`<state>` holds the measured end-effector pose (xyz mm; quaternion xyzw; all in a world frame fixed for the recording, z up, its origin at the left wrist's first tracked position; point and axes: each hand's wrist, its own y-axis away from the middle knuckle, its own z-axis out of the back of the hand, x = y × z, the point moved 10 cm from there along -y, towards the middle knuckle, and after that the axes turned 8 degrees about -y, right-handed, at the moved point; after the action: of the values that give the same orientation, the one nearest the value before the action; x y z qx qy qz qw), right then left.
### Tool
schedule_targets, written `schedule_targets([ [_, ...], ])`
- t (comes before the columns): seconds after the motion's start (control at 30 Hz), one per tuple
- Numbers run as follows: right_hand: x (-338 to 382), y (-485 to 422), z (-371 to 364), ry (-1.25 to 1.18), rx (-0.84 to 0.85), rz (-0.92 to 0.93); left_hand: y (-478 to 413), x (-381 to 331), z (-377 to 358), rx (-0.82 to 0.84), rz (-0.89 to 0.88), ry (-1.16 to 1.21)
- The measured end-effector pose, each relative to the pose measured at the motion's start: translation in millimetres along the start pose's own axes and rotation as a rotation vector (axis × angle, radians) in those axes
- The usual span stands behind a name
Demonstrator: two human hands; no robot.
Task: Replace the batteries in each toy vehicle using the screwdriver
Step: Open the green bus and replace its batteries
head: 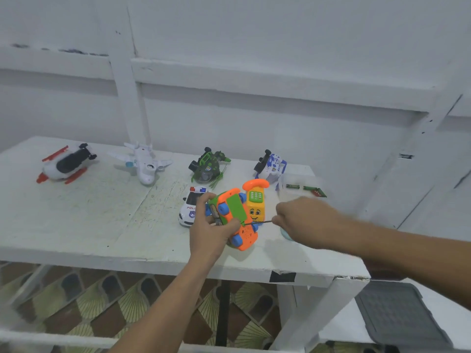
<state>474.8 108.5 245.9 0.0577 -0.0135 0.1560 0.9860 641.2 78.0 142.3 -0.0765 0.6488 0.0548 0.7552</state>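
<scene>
Stage: early, apparently. Orange toy (245,235) upturned at near centre, gripped by left hand (206,234); right hand (304,220) pinches screwdriver (260,221), tip at green battery cover (235,206), still fitted. Other toys (142,163) beyond; batteries (305,188) far right.

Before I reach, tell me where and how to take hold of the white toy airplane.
Grip the white toy airplane across its fuselage just ahead of the wings, coming from above on the near side. Its wings spread left and right and its tail points away from you, so the rounded nose end probably offers the freest hold.
</scene>
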Motion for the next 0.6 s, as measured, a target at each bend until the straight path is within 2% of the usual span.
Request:
schedule_targets([
  [0.1, -26.1, 9.3, -49.0, -0.903, 0.372, -0.53, 1.3, 1.6, 0.9, -0.004, -0.002, -0.027],
  [0.13, -25.5, 10.6, -56.7, -1.068, 0.394, -0.591, 1.8, 1.6, 1.2, -0.005, -0.002, -0.031],
  [0.17, -25.6, 11.0, -58.3, -1.129, 0.391, -0.624, 2.0, 1.6, 1.5, -0.009, -0.001, -0.03],
  [0.23, -20.4, 14.6, -50.5, -1.07, 0.394, -0.591, 2.5, 0.7, 2.3, -0.013, -0.004, -0.027],
  [0.3, -14.4, 10.2, -34.7, -0.886, 0.33, -0.432, 1.8, -0.2, 3.0, -0.015, -0.009, -0.034],
  [0.33, -13.7, 4.7, -23.9, -0.711, 0.257, -0.31, 1.7, -0.5, 3.3, -0.019, -0.01, -0.038],
  [0.43, 16.9, 1.3, 5.1, 0.11, -0.103, 0.197, 2.8, -0.1, 6.8, -0.04, 0.0, -0.038],
  [0.5, 34.0, 9.4, 2.5, 0.43, -0.215, 0.371, 4.2, -1.0, 9.0, -0.05, -0.001, -0.034],
  [0.53, 34.6, 8.9, -0.1, 0.432, -0.185, 0.356, 4.9, -1.6, 9.3, -0.052, -0.005, -0.036],
  [0.57, 28.7, 5.3, -2.4, 0.29, -0.128, 0.272, 5.3, -1.3, 9.5, -0.054, -0.005, -0.037],
  [0.6, 13.3, 1.0, -4.8, -0.04, -0.035, 0.091, 5.8, -1.1, 10.3, -0.057, -0.002, -0.037],
])
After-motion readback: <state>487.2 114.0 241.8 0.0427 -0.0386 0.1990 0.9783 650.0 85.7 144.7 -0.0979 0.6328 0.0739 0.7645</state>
